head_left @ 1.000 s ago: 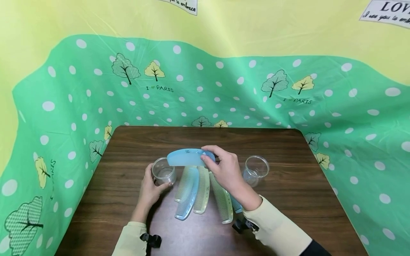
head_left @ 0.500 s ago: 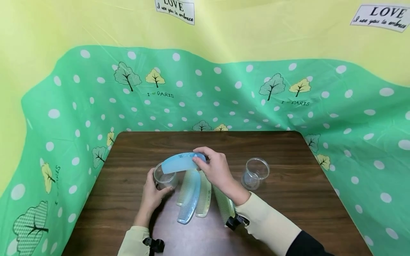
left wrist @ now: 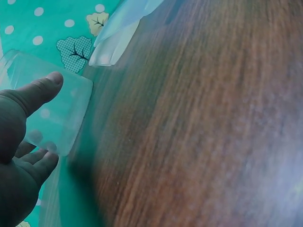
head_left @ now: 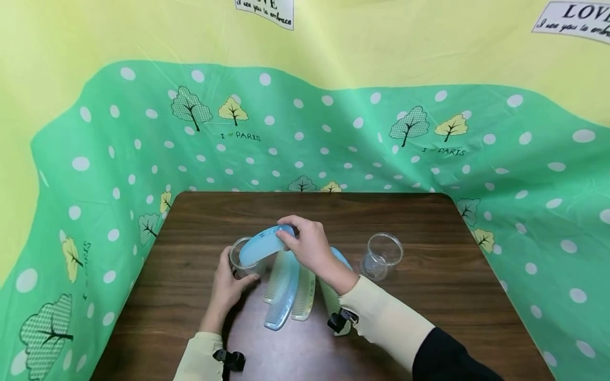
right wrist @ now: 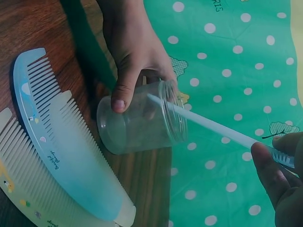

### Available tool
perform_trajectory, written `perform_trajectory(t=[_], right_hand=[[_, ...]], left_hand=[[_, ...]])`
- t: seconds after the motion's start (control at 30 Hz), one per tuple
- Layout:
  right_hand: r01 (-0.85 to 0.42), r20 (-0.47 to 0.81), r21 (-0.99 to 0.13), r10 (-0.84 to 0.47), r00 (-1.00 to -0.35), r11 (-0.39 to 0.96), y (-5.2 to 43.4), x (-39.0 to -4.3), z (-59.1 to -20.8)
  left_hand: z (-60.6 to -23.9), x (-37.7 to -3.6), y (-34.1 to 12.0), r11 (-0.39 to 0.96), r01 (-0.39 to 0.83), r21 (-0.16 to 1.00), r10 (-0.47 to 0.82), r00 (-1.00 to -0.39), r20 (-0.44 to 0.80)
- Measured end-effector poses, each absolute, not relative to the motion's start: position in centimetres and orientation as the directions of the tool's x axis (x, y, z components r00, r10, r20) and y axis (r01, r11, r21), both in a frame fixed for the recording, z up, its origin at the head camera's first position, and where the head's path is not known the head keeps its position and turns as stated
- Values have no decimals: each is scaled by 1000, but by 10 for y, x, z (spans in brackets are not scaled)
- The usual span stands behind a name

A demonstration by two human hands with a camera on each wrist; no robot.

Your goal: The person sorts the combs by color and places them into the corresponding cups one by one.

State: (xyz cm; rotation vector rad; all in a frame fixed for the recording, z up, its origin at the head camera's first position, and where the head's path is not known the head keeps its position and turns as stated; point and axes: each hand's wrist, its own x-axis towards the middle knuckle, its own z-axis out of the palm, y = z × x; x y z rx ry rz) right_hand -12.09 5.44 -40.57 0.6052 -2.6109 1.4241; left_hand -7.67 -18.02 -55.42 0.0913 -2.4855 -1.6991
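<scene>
Blue comb (head_left: 259, 246) lower, tip at jar (head_left: 242, 260)

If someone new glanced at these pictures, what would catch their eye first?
The right hand holds a blue comb slanting down into the clear cup, which the left hand grips at table centre. More combs fan out beside it, and a second cup stands further right.

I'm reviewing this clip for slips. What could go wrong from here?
The blue comb is long and the clear jar small: standing in it, it may tip the jar if the left hand lets go. The right hand pinches only the comb's end, so it could twist loose.
</scene>
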Motion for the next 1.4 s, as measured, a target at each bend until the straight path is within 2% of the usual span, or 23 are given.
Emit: perform_trajectory(t=[0.23,0.57,0.8,1.03,1.4], right_hand=[[-403,287,-769,-294,-911,496,45,-124,-413],[-377,238,-769,-316,-918,516,33,-130,-420],[-400,251,-728,-327,-911,556,25,-135,-425],[-379,225,-749,-330,-917,543,20,-137,-430],[-374,208,-706,-329,-921,602,11,-140,-433]], left_hand=[[-557,-76,-179,361,13,933,-138,-988,67],[-557,-78,-180,350,20,936,-138,-988,72],[-559,-78,-180,351,24,936,-132,-988,75],[-557,-76,-179,335,29,942,-140,-987,80],[-557,-78,-179,342,4,940,-143,-988,56]])
